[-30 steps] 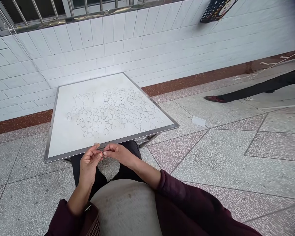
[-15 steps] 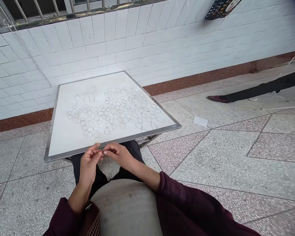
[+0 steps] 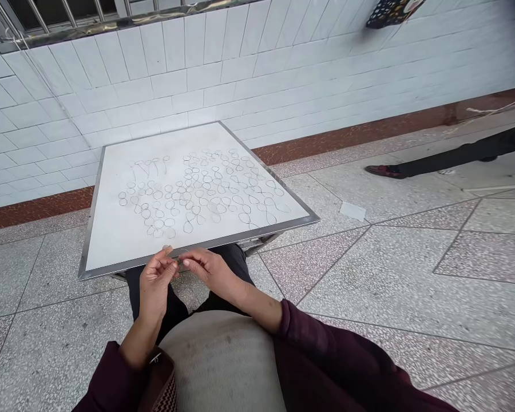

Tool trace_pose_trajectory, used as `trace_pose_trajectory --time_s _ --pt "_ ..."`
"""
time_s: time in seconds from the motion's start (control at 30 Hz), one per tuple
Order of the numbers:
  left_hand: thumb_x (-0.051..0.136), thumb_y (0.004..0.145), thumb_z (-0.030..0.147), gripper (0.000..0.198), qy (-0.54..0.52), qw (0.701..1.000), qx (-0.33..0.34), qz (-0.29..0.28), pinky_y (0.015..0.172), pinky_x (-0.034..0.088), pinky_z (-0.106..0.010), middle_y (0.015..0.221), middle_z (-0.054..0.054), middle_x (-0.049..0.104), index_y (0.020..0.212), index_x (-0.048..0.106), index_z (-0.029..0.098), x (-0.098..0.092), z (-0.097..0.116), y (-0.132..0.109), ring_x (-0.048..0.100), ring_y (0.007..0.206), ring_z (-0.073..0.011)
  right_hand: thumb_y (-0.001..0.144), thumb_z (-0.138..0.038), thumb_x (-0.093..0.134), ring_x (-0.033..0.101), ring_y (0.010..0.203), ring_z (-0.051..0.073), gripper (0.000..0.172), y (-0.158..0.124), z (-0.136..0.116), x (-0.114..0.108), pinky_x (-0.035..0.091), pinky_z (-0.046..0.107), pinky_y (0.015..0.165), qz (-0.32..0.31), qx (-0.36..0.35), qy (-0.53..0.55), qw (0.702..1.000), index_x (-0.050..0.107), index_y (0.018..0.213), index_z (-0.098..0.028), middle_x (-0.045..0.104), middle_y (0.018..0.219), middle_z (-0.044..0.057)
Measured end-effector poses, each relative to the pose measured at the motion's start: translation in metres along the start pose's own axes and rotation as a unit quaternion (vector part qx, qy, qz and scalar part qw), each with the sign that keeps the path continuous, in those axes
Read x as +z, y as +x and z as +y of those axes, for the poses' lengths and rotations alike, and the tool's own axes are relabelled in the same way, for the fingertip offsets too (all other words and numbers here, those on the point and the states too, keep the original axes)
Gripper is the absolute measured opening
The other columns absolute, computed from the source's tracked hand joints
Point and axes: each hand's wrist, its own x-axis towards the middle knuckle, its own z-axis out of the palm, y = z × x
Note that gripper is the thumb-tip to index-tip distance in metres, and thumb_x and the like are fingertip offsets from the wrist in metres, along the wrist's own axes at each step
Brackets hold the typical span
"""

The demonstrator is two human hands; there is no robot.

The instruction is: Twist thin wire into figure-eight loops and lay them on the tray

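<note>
My left hand (image 3: 154,286) and my right hand (image 3: 218,276) meet just off the near edge of a white-topped table (image 3: 111,246). Thumb and fingertips of each are pinched together around a thin strand, like fine wire (image 3: 185,250). Part of it bows up above my right fingers; the rest is hidden by the fingertips. On the tabletop ahead lie many thin wire loops (image 3: 193,220), a number of them twisted into figure-eights. Several pieces with one loop and a straight tail (image 3: 163,163) lie at the far left.
A metal rim (image 3: 283,226) edges the table, with my knees under it. Behind stands a white tiled wall (image 3: 154,88) with a barred window (image 3: 81,14). At right, another person's leg (image 3: 446,157) extends over the floor, near a flat white piece (image 3: 352,211).
Both hands stay pinched in nearly the same place. The strand between them has shifted, now arching above my right fingers. The view has moved slightly.
</note>
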Motion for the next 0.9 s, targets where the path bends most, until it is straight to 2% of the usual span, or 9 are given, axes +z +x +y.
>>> trace_pose_trajectory --time_s 0.07,0.17,0.3,0.4,0.6,0.73,0.8,0.9 --pt "0.080 0.072 0.029 0.043 0.000 1.000 -0.006 -0.002 0.068 0.052 -0.024 0.081 0.001 0.065 0.113 0.071 0.021 -0.0002 0.0006 0.0001 0.060 0.072 -0.0107 0.094 -0.038 0.058 0.063 0.081 0.018 0.020 0.0003 0.0009 0.0005 0.049 0.031 0.076 0.017 0.035 0.023 0.999 0.069 0.092 -0.022 0.070 0.087 0.003" --pt "0.080 0.071 0.030 0.043 0.006 1.000 -0.014 -0.011 0.069 0.052 -0.025 0.084 0.000 0.066 0.112 0.072 0.020 -0.0005 0.0008 0.0003 0.061 0.074 -0.0118 0.090 -0.045 0.061 0.058 0.068 0.014 0.026 0.0010 0.0026 0.0016 0.048 0.028 0.066 0.001 0.095 0.112 0.989 0.066 0.084 -0.021 0.065 0.077 0.001" --pt "0.080 0.073 0.032 0.040 0.021 0.999 -0.023 -0.041 0.072 0.055 -0.029 0.087 -0.003 0.069 0.111 0.073 0.020 -0.0030 0.0007 0.0015 0.064 0.081 -0.0151 0.085 -0.053 0.064 0.054 0.063 0.012 0.034 0.0024 0.0025 0.0004 0.045 0.026 0.061 -0.021 0.153 0.210 0.966 0.064 0.082 -0.019 0.063 0.075 0.000" --pt "0.079 0.074 0.033 0.038 0.039 0.996 -0.035 -0.076 0.074 0.055 -0.031 0.082 -0.002 0.069 0.109 0.073 0.020 -0.0061 0.0020 0.0031 0.066 0.079 -0.0161 0.083 -0.055 0.066 0.052 0.062 0.011 0.036 0.0042 0.0011 -0.0011 0.042 0.025 0.060 -0.025 0.159 0.230 0.960 0.063 0.082 -0.019 0.062 0.073 -0.001" --pt "0.078 0.075 0.030 0.042 0.049 0.993 -0.033 -0.105 0.073 0.054 -0.029 0.077 0.001 0.064 0.116 0.071 0.021 -0.0075 0.0064 0.0051 0.061 0.073 -0.0132 0.085 -0.052 0.064 0.052 0.066 0.012 0.033 0.0089 0.0034 0.0008 0.044 0.027 0.066 -0.045 0.126 0.204 0.970 0.064 0.082 -0.019 0.062 0.073 -0.001" --pt "0.076 0.076 0.028 0.045 0.054 0.993 -0.026 -0.097 0.074 0.052 -0.028 0.074 0.003 0.060 0.120 0.069 0.022 -0.0055 0.0059 0.0050 0.057 0.069 -0.0111 0.088 -0.045 0.064 0.057 0.072 0.014 0.026 0.0070 0.0077 0.0035 0.047 0.028 0.069 -0.030 0.108 0.175 0.978 0.062 0.097 -0.021 0.064 0.080 -0.001" --pt "0.075 0.077 0.028 0.043 0.048 0.996 -0.019 -0.077 0.076 0.051 -0.027 0.074 0.004 0.059 0.120 0.068 0.023 -0.0043 0.0046 0.0049 0.057 0.070 -0.0104 0.085 -0.041 0.069 0.057 0.072 0.014 0.024 0.0041 0.0085 0.0050 0.047 0.027 0.067 -0.011 0.095 0.124 0.988 0.060 0.098 -0.022 0.063 0.082 -0.001" --pt "0.075 0.077 0.029 0.042 0.038 0.998 -0.016 -0.049 0.077 0.052 -0.027 0.076 0.003 0.059 0.118 0.069 0.023 -0.0031 0.0025 0.0048 0.058 0.072 -0.0108 0.084 -0.029 0.071 0.055 0.071 0.014 0.013 -0.0002 0.0077 0.0079 0.046 0.026 0.065 -0.003 0.039 0.016 0.999 0.061 0.087 -0.022 0.061 0.080 -0.001"
